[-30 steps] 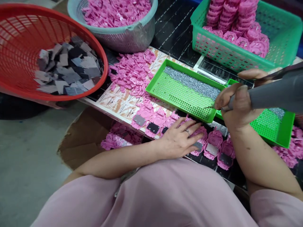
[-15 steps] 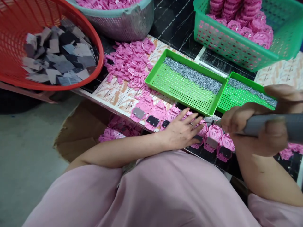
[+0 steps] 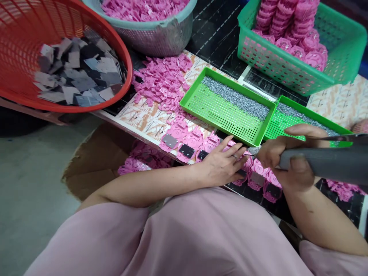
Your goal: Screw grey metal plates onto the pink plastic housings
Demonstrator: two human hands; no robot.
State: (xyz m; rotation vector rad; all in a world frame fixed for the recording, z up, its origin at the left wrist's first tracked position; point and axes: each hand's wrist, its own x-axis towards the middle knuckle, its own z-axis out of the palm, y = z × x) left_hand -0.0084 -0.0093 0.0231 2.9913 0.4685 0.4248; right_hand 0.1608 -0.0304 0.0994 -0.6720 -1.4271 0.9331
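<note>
Pink casings [image 3: 193, 138] beside green tray [image 3: 227, 112]

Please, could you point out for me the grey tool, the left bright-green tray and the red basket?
Grey tool [image 3: 336, 164]: head view, on its grey body.
Left bright-green tray [image 3: 217, 107]: head view, on its bare perforated floor.
Red basket [image 3: 129, 73]: head view, on the right side of its rim.

From the head, one camera is looking forward and down, from close above, over the shirt [image 3: 218, 237] towards the left hand [image 3: 222, 165], right hand [image 3: 296, 178] and table [image 3: 212, 28].
</note>
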